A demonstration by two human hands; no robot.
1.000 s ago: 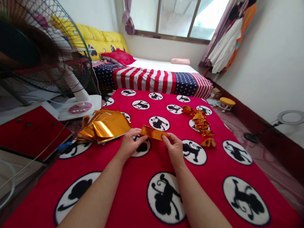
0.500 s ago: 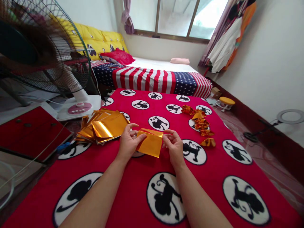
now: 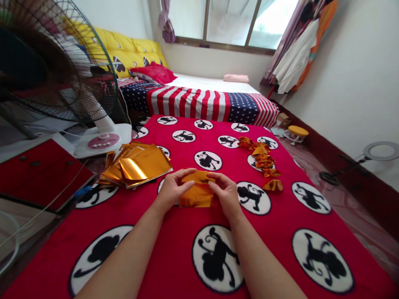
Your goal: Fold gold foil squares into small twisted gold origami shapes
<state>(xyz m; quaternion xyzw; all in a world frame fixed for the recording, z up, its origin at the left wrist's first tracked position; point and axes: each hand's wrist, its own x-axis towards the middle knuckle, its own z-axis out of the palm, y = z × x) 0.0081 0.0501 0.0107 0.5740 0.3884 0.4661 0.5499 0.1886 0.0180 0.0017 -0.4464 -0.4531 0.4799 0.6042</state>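
Note:
A sheet of gold foil paper (image 3: 196,196) is between my two hands above the red cloth, its upper part bent over along a crosswise fold. My left hand (image 3: 172,187) pinches the left end of that fold between thumb and fingers. At the right end, my right hand (image 3: 225,191) pinches it the same way. To the left lies a loose stack of gold foil sheets (image 3: 145,164). Several folded gold foil pieces (image 3: 262,160) lie in a row on the right.
The red cloth (image 3: 174,257) has round monkey prints. A fan (image 3: 104,139) stands at the left, beside a red-fronted cabinet (image 3: 40,174). A bed (image 3: 193,104) is at the back. On the right are a yellow stool (image 3: 298,131) and a ring light (image 3: 382,150).
The top of the foil sheet has been bent over into a fold. My right hand has closed on its right end, and the sheet has turned squarer to me.

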